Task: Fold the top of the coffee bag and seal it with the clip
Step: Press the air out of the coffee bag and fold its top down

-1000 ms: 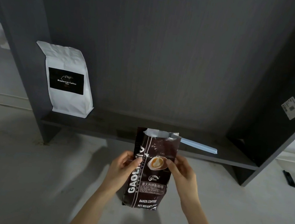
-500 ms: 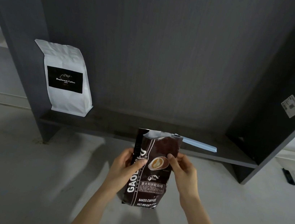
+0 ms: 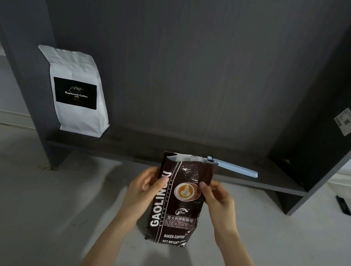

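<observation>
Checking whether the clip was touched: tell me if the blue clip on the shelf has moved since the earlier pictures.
No. The blue clip lies in the same spot on the dark shelf, its left end behind the brown coffee bag's top corner; only the camera shifted slightly.

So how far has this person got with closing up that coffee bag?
Only the start. Both hands hold the brown coffee bag upright, the left hand on one edge and the right hand on the other. Its top looks open and unfolded. The pale blue clip lies untouched on the shelf behind. Folding and clipping are both left.
</observation>
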Motion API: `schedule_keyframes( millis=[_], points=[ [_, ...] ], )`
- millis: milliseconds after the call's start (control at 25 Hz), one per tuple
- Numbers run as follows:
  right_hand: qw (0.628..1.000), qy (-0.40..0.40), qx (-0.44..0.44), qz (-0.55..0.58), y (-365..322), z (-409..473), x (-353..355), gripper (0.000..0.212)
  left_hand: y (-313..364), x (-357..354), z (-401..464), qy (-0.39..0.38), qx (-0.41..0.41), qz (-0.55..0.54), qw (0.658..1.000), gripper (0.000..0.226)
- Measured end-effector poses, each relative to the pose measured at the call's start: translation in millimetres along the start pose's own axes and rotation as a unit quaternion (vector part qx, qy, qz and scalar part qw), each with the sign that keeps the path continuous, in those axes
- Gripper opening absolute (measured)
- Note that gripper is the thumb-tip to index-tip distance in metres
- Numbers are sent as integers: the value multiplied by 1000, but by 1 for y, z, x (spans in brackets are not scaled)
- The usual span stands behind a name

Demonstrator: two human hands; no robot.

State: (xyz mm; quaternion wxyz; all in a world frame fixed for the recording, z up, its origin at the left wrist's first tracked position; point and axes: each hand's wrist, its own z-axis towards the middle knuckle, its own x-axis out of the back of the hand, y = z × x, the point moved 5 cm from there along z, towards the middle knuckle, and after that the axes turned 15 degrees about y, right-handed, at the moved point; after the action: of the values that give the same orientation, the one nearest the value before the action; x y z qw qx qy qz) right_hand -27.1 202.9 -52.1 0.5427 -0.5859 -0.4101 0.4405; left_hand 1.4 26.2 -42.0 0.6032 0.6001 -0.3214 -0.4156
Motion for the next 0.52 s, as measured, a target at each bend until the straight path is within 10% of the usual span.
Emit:
schedule_keyframes(
  millis=[520],
  points=[
    [1000,-4,17,21,6,4,5,24,-2,10,9,16,-36,12,999,25]
  ],
)
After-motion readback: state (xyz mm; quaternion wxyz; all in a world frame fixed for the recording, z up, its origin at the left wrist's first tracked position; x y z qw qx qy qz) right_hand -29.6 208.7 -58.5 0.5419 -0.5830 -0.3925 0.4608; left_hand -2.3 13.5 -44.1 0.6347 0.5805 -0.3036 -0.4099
